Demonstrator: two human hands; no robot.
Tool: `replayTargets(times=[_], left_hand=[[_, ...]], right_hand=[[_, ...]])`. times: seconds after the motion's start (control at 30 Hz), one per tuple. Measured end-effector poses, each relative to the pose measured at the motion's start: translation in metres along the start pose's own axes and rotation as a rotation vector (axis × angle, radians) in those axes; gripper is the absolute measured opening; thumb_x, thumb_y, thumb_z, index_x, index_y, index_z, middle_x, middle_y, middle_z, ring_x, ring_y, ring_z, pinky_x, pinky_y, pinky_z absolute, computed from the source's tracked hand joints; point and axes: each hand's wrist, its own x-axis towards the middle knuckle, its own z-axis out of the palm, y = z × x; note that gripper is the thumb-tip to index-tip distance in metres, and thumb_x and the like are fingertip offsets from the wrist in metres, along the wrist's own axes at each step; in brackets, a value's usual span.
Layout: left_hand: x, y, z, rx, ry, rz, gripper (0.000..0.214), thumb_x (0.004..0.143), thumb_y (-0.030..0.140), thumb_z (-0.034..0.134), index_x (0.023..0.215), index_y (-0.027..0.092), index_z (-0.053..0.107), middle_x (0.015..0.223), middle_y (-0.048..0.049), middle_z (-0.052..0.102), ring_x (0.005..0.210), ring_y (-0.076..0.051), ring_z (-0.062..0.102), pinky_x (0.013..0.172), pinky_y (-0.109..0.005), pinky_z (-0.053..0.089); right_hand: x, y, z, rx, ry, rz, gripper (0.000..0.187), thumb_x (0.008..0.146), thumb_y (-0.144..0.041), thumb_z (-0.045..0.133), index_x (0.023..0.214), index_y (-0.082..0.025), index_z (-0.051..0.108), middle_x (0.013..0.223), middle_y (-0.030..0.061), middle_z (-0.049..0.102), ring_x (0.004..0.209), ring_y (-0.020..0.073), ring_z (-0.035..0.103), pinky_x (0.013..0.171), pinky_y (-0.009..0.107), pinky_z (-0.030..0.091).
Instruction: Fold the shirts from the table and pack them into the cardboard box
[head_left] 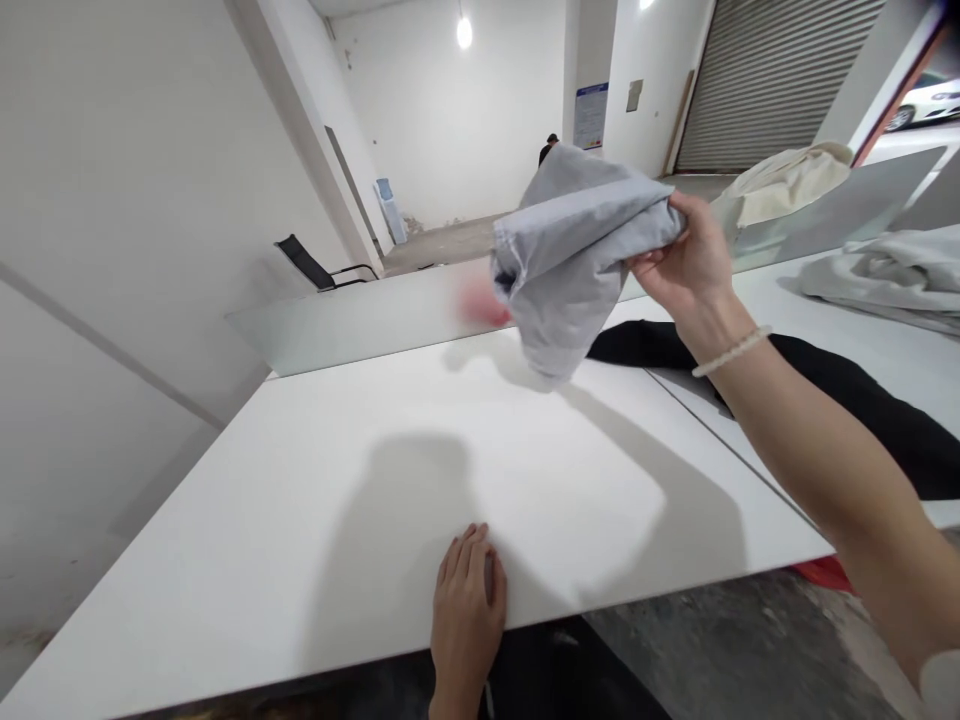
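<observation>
My right hand (690, 255) is raised above the far side of the white table (360, 420), its fingers closed on a light grey piece of fabric (577, 245). The fabric hangs loosely folded to the left of the hand, with a stitched edge at its left end; which kind of garment it is, I cannot tell. Near the table's front edge, my left hand (469, 600) lies palm down with its fingers stretched out on the surface. A small dark patch shows between its thumb and forefinger, too unclear to name.
Black fabric (847, 390) lies across the table seam at right, with grey fabric (900, 270) beyond it. Cream fabric (795, 180) drapes over the frosted divider (360, 320) along the far edge. Behind stand a black chair (315, 265) and a person (549, 147).
</observation>
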Motion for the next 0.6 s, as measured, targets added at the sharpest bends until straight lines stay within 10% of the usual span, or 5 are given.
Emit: replayTargets(times=[0.1, 0.23, 0.6], left_hand=[[-0.002, 0.000, 0.000, -0.008, 0.004, -0.001, 0.021, 0.089, 0.017, 0.045, 0.107, 0.018, 0.055, 0.115, -0.0083, 0.066, 0.115, -0.022, 0.058, 0.094, -0.041, 0.051], [-0.009, -0.003, 0.006, 0.051, 0.019, -0.034, 0.026, 0.088, 0.020, 0.046, 0.111, 0.016, 0.057, 0.113, -0.0123, 0.066, 0.108, -0.026, 0.061, 0.087, -0.041, 0.053], [-0.008, -0.005, 0.000, 0.042, 0.067, 0.013, 0.045, 0.084, 0.053, 0.052, 0.112, 0.019, 0.062, 0.105, -0.0128, 0.069, 0.104, -0.034, 0.061, 0.079, -0.046, 0.054]], right_hand=[[-0.050, 0.015, 0.002, -0.111, -0.209, 0.094, 0.020, 0.080, -0.037, 0.059, 0.078, -0.021, 0.046, 0.063, -0.0063, 0.047, 0.054, 0.0070, 0.042, 0.049, 0.021, 0.034], [-0.099, 0.045, -0.024, -0.778, -0.539, 0.174, 0.026, 0.072, -0.045, 0.066, 0.087, -0.024, 0.062, 0.071, -0.0007, 0.062, 0.067, 0.0168, 0.059, 0.058, 0.029, 0.048], [-0.136, 0.062, -0.034, -1.158, 0.022, -0.110, 0.037, 0.089, -0.044, 0.038, 0.107, -0.026, 0.066, 0.104, 0.0033, 0.067, 0.111, 0.0232, 0.058, 0.090, 0.040, 0.047]])
